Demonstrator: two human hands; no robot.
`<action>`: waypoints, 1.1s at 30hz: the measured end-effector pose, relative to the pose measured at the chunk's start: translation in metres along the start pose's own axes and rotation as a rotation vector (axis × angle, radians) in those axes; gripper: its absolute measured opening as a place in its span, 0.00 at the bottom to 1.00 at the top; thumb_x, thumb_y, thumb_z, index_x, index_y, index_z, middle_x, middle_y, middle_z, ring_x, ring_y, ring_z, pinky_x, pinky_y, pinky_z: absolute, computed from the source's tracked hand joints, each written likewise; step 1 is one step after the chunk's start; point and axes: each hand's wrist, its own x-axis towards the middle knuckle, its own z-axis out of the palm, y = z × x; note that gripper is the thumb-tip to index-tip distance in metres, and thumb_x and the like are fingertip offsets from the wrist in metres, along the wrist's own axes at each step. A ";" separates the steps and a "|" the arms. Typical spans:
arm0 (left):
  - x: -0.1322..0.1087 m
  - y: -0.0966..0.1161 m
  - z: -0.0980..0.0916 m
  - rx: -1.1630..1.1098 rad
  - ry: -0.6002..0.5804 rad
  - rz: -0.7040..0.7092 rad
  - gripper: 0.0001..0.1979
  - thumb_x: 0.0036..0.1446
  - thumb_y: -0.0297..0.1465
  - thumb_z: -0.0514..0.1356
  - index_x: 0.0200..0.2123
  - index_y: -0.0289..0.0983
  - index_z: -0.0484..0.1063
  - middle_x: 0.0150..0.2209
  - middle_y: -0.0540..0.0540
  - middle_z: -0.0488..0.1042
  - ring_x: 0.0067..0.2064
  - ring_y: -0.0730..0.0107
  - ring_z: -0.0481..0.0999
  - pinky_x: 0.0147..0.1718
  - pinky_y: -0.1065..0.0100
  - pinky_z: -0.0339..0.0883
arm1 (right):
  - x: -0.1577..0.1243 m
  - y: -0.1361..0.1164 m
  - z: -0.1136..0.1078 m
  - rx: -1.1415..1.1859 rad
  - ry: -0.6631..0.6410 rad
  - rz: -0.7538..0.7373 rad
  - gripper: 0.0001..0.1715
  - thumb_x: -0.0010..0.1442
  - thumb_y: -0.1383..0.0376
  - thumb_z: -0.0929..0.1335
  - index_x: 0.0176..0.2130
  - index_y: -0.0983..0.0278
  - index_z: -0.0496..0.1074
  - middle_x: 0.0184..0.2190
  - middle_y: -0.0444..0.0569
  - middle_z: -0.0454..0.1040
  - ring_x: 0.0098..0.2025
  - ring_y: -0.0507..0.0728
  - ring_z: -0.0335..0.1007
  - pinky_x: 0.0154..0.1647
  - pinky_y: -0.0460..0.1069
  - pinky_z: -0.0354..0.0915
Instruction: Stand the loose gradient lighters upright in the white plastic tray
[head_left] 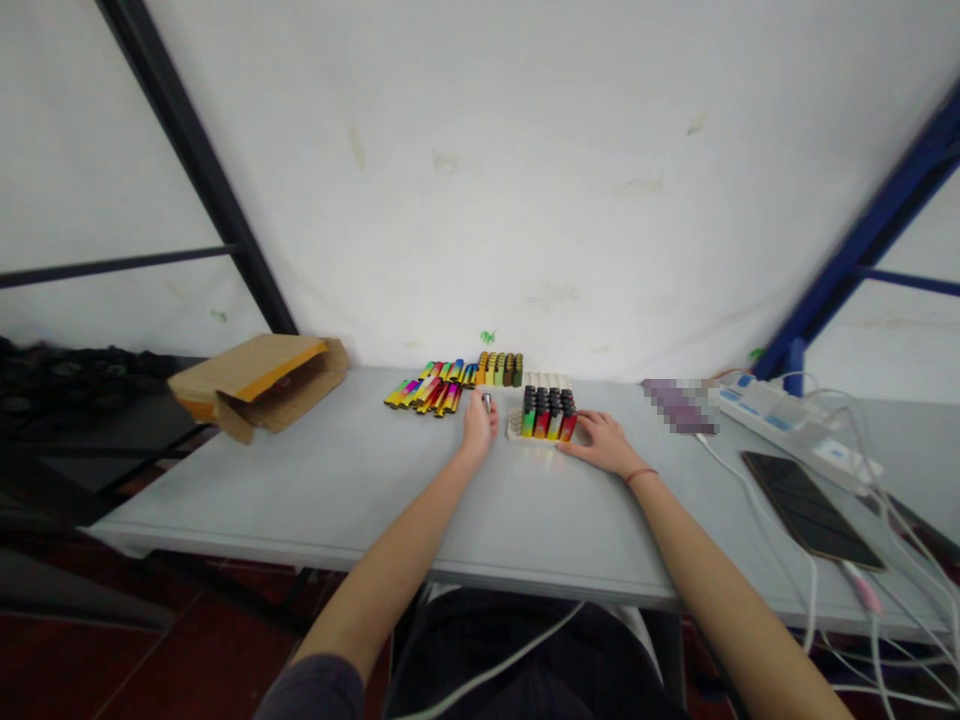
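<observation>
My left hand (478, 425) is closed around a lighter, and only its metal-topped end (487, 402) shows above the fingers. To the right stands a white slotted tray (515, 424) with rows of upright, black-topped lighters (549, 415) in bright colours; its left slots show bare. My right hand (602, 443) holds the tray's right end, thumb at the front corner and fingers along the side. Left of my left hand, many shiny multicoloured wrappers or sleeves (431, 390) lie in a loose pile. Behind it sits a block of upright yellow, green and brown cylinders (500, 368).
An open brown cardboard box (259, 375) lies at the table's left. Behind the lighters is another white tray (547, 380). On the right are a black phone (810, 508), a purple blurred item (681, 406) and a white power strip (795, 430) with tangled cables. A wall closes the back.
</observation>
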 end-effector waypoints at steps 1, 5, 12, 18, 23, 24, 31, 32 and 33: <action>0.001 -0.002 0.000 0.002 0.007 0.012 0.21 0.66 0.47 0.44 0.27 0.41 0.58 0.15 0.59 0.51 0.13 0.79 0.48 0.14 0.75 0.42 | 0.000 0.000 0.000 -0.002 0.001 -0.001 0.39 0.61 0.41 0.69 0.61 0.61 0.73 0.64 0.58 0.71 0.64 0.69 0.65 0.65 0.63 0.60; 0.008 -0.009 -0.001 0.137 0.019 0.147 0.13 0.67 0.44 0.51 0.40 0.40 0.63 0.20 0.59 0.61 0.16 0.78 0.57 0.18 0.75 0.51 | 0.000 0.000 0.000 -0.006 0.009 0.002 0.39 0.61 0.41 0.69 0.61 0.62 0.73 0.64 0.58 0.71 0.65 0.69 0.65 0.65 0.62 0.61; 0.020 -0.008 -0.008 0.480 0.034 0.604 0.11 0.66 0.34 0.57 0.48 0.37 0.73 0.53 0.39 0.76 0.53 0.63 0.76 0.50 0.65 0.70 | 0.000 -0.001 -0.001 -0.001 0.002 0.001 0.39 0.61 0.41 0.69 0.61 0.63 0.73 0.64 0.59 0.71 0.65 0.70 0.64 0.65 0.63 0.60; 0.026 -0.012 -0.008 0.456 -0.077 0.566 0.13 0.67 0.36 0.57 0.50 0.37 0.75 0.53 0.40 0.79 0.54 0.63 0.78 0.57 0.64 0.69 | 0.000 0.000 0.000 -0.001 0.015 0.005 0.39 0.61 0.40 0.69 0.61 0.61 0.73 0.64 0.58 0.71 0.65 0.70 0.64 0.65 0.64 0.61; 0.025 -0.016 -0.007 0.518 -0.165 0.594 0.12 0.66 0.30 0.56 0.49 0.36 0.76 0.53 0.39 0.80 0.52 0.62 0.80 0.56 0.61 0.70 | 0.000 0.001 0.001 -0.012 0.015 0.005 0.39 0.61 0.40 0.69 0.61 0.62 0.73 0.63 0.58 0.72 0.65 0.70 0.64 0.65 0.63 0.61; 0.024 -0.016 -0.007 0.537 -0.168 0.604 0.12 0.66 0.30 0.56 0.49 0.36 0.76 0.53 0.39 0.80 0.51 0.61 0.80 0.55 0.61 0.71 | 0.000 0.001 0.001 -0.012 0.014 0.005 0.39 0.61 0.40 0.69 0.61 0.62 0.73 0.63 0.58 0.72 0.65 0.70 0.64 0.65 0.63 0.61; 0.021 -0.014 -0.007 0.711 -0.137 0.660 0.15 0.67 0.29 0.56 0.54 0.40 0.75 0.56 0.42 0.79 0.50 0.62 0.81 0.53 0.62 0.72 | -0.002 -0.001 -0.001 -0.006 0.012 0.013 0.38 0.61 0.41 0.69 0.61 0.60 0.73 0.64 0.57 0.71 0.65 0.70 0.64 0.65 0.62 0.61; 0.021 -0.014 -0.007 0.734 -0.132 0.665 0.15 0.67 0.29 0.56 0.55 0.40 0.74 0.57 0.43 0.78 0.50 0.63 0.81 0.54 0.62 0.72 | -0.002 -0.001 -0.002 -0.004 0.009 0.011 0.38 0.61 0.41 0.69 0.61 0.60 0.73 0.64 0.57 0.71 0.65 0.70 0.64 0.65 0.62 0.61; 0.022 -0.014 -0.008 0.757 -0.129 0.672 0.16 0.67 0.29 0.55 0.55 0.41 0.74 0.57 0.43 0.78 0.51 0.63 0.81 0.55 0.61 0.71 | -0.002 -0.001 -0.002 -0.001 0.006 0.010 0.38 0.61 0.41 0.69 0.61 0.60 0.73 0.64 0.57 0.71 0.64 0.70 0.65 0.65 0.63 0.61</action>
